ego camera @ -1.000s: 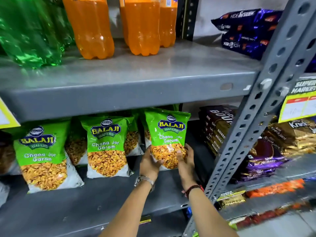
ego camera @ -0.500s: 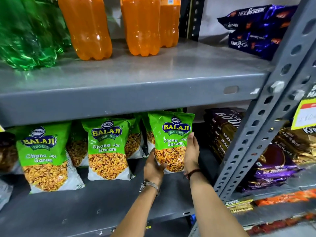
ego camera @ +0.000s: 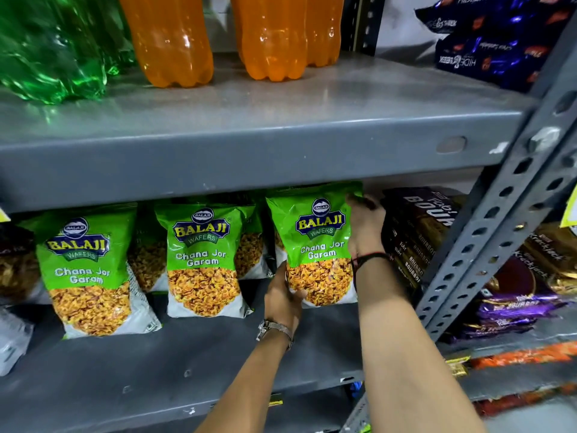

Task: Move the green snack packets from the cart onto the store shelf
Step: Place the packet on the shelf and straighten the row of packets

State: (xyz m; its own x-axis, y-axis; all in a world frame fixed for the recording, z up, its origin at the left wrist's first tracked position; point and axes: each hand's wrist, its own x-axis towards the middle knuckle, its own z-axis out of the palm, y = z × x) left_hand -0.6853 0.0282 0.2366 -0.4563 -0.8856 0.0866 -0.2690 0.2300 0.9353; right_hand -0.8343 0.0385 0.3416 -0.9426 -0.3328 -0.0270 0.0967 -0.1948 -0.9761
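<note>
Three green Balaji snack packets stand in a front row on the grey lower shelf [ego camera: 156,367], with more packets behind them. The rightmost green packet [ego camera: 315,242] stands upright between my hands. My left hand [ego camera: 282,295] grips its lower left corner. My right hand [ego camera: 363,228] holds its upper right edge, fingers curled over the top corner. The middle packet [ego camera: 203,260] and the left packet [ego camera: 86,273] stand free. The cart is out of view.
Dark Bourbon biscuit packs [ego camera: 418,232] are stacked right beside my right hand. A perforated grey upright [ego camera: 499,214] slants at the right. Orange bottles [ego camera: 175,39] and green bottles [ego camera: 46,48] stand on the upper shelf [ego camera: 281,151]. Purple and brown packs fill the neighbouring shelves.
The rightmost packet has been pushed farther back and stands straighter. My right hand slid up from its bottom front to its upper right edge; my left hand stayed at the lower left corner.
</note>
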